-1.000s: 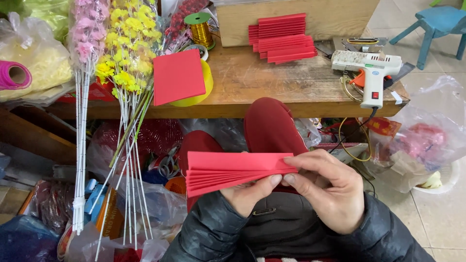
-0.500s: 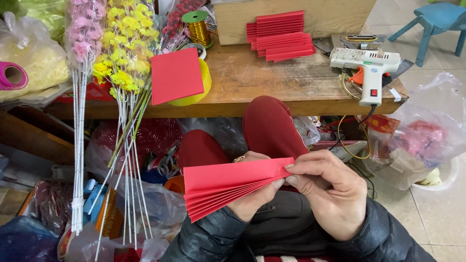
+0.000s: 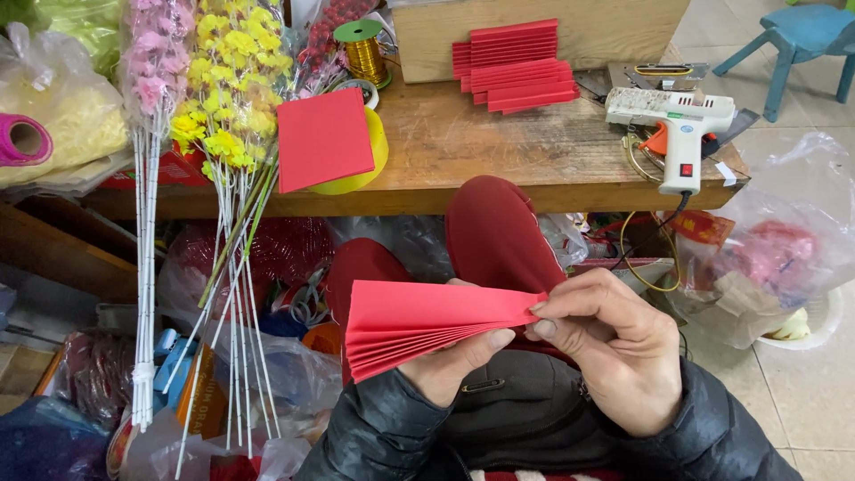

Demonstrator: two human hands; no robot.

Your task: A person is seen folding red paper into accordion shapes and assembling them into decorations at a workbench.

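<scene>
**Pleated red paper, held in two hands above the lap**

Item: a sheet of red paper [image 3: 419, 325], folded into accordion pleats and fanned wider at its left end, was held low in the view, in front of the wooden table [image 3: 499, 165] and over red-trousered knees.

Grip: the narrow right end of the pleats was pinched shut between thumb and forefingers of the right hand [image 3: 614, 343]. The left hand [image 3: 450, 365] was closed about the paper from beneath, its thumb pressed along the lower edge near the pinched end; most of that hand was hidden by the paper.

Surroundings: a white glue gun [image 3: 677, 129] was laid on the table's right side, with a stack of folded red papers [image 3: 517, 67] well behind it against a wooden box. A flat red sheet [image 3: 325, 138] was rested on a yellow disc. Yellow artificial flowers [image 3: 232, 71] on white stems were propped at the left, beside a spool of gold wire [image 3: 363, 49].
</scene>
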